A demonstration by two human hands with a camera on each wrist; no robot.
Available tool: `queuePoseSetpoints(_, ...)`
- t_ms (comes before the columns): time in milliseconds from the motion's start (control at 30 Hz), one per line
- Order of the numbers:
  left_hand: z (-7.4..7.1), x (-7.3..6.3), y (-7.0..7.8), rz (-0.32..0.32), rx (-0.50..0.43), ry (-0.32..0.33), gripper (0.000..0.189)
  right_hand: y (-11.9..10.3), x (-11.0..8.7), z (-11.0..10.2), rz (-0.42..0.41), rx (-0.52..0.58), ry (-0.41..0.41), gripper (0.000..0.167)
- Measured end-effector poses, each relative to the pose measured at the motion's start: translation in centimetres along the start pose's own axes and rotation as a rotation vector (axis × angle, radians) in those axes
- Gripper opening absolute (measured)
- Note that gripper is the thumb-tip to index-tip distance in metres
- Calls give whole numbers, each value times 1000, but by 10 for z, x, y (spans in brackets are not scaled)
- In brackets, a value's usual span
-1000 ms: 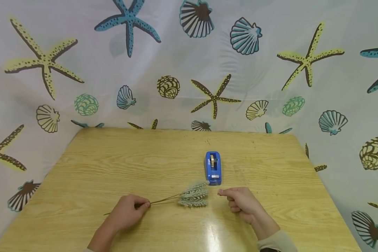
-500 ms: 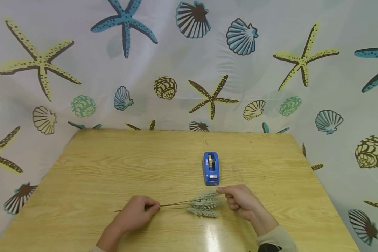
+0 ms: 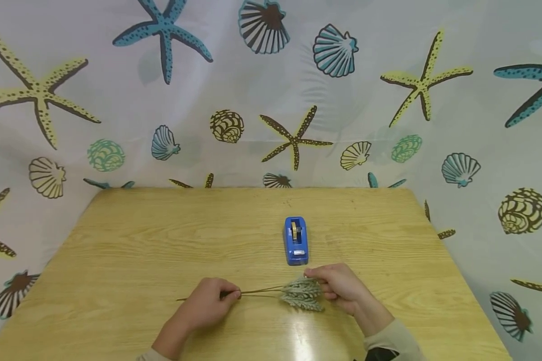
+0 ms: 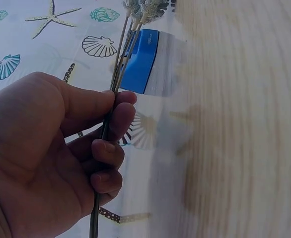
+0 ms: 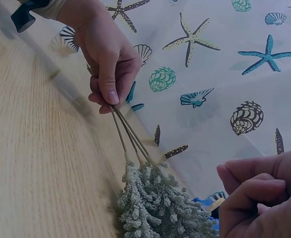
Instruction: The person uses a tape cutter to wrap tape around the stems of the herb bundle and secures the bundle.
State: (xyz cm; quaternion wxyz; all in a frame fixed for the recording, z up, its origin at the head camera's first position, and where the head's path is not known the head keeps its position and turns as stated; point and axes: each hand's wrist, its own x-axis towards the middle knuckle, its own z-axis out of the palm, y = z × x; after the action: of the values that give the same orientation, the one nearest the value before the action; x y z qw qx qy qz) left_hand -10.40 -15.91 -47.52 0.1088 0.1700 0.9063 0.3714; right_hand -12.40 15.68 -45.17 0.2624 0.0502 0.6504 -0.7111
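"Where's the bunch of pale flowers (image 3: 301,296)?"

"Over the surface (image 3: 185,235), well in from its far edge, about midway between the left and right edges. The left hand (image 3: 210,301) pinches the stems (image 3: 260,289) between thumb and forefinger, other fingers curled around them."

"And the right hand (image 3: 343,288)?"

"By the heads, thumb and forefinger together, the rest bent in. I can't tell whether anything's between the tips, or whether they touch the flowers."

"So what might go wrong?"

"If that left pinch slackened, the fanned stems could slide apart. A careless right finger could snag those crumbly-looking heads. And the blue tape dispenser (image 3: 295,253), just beyond, toward the far edge, might get knocked if either hand reached carelessly."
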Motion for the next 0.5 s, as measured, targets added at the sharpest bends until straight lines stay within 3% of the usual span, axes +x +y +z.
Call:
queuePoseSetpoints(233,4,6,10,26,-8,2,17,1,-1,4,7,-10,8,14)
queuePoseSetpoints(500,11,16,17,72,4,-10,19,1,-2,6,2,-22,25,17)
